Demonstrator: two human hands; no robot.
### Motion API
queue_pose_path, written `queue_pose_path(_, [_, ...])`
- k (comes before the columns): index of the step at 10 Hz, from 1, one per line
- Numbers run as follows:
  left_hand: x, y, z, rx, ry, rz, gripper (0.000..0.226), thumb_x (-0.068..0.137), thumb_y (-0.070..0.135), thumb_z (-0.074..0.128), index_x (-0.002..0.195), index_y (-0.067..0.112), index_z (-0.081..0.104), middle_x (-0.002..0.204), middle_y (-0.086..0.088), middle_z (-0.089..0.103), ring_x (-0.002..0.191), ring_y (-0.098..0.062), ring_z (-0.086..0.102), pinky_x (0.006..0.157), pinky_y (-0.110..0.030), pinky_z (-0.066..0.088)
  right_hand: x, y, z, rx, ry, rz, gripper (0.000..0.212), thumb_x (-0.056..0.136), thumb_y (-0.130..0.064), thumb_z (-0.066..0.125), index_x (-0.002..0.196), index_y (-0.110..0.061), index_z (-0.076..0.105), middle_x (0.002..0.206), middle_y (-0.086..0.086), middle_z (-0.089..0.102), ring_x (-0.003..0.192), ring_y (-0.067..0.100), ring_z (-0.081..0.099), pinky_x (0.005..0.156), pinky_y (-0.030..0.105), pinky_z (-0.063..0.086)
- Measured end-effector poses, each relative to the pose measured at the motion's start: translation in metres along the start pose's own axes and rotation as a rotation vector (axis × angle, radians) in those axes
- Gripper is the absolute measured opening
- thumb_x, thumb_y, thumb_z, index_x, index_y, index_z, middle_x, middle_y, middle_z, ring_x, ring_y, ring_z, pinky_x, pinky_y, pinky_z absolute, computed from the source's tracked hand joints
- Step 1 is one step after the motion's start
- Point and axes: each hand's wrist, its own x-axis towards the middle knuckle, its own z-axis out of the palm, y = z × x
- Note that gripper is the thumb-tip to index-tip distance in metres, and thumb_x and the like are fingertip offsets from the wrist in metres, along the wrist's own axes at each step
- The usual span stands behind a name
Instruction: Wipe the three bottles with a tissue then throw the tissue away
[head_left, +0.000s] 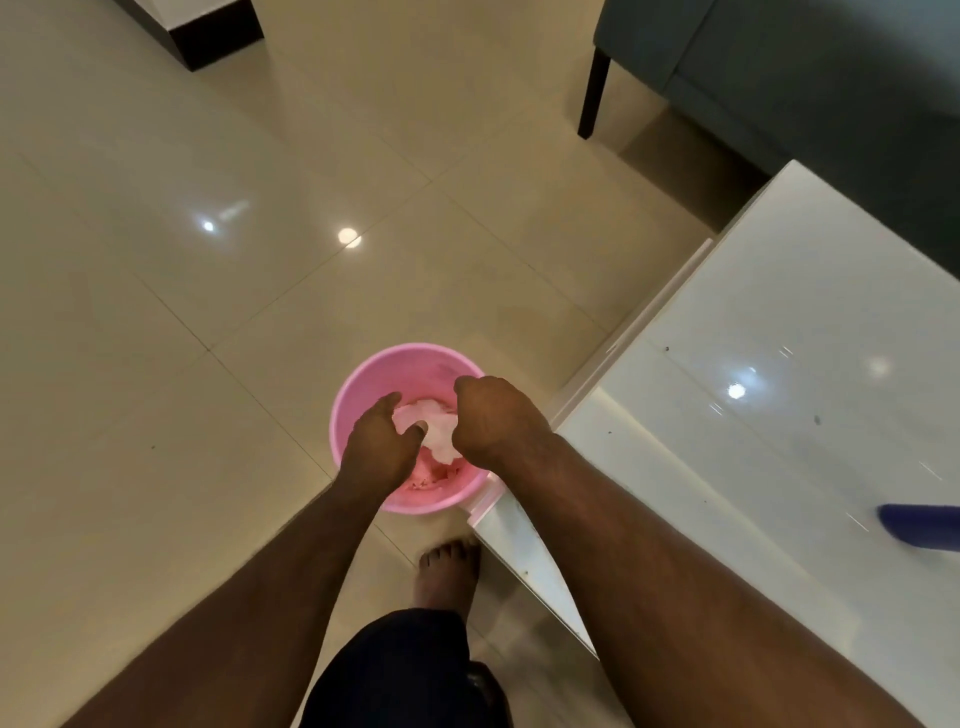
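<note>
Head view: both hands hang over the pink bin (363, 376); the left hand (376, 444) and right hand (493, 415) pinch the white tissue (434, 426), beside the table (779, 364).

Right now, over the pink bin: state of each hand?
Left hand: fingers curled, pinching the tissue above the pink bin.
Right hand: fingers curled round the same tissue.
</note>
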Motion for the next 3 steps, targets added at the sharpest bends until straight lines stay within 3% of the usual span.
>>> queue_pose_path(1, [-0.007,-0.004,0.002,0.139,0.015,0.11,0.065,0.098,0.022,0.061,0.156,0.009,0.032,0.161,-0.014,0.035,0.146,-0.033,0.034,0.118,-0.045,0.029,-0.004,0.0,-0.002,-0.024,0.039,-0.007,0.034,0.079,-0.013,0.06,0.112,-0.012,0.053,0.1,0.008,0.062,0.081,0.024,0.059,0.075,0.038,0.055])
queue_pose_path(2, [-0.021,0.007,0.0,0.318,0.062,0.268,0.071,0.099,0.026,0.059,0.159,0.01,0.024,0.167,-0.015,0.022,0.154,-0.033,0.019,0.121,-0.052,0.024,-0.018,0.003,-0.01,-0.114,0.204,-0.072,0.043,0.075,-0.021,0.065,0.115,-0.012,0.054,0.103,0.009,0.062,0.086,0.025,0.059,0.075,0.038,0.054])
queue_pose_path(3, [-0.035,0.025,-0.003,0.412,0.082,0.387,0.073,0.098,0.028,0.057,0.16,0.012,0.021,0.168,-0.014,0.02,0.154,-0.035,0.017,0.121,-0.056,0.023,-0.035,0.007,-0.015,-0.13,0.315,-0.06,0.048,0.075,-0.027,0.068,0.118,-0.012,0.054,0.11,0.009,0.062,0.098,0.026,0.057,0.085,0.04,0.05])
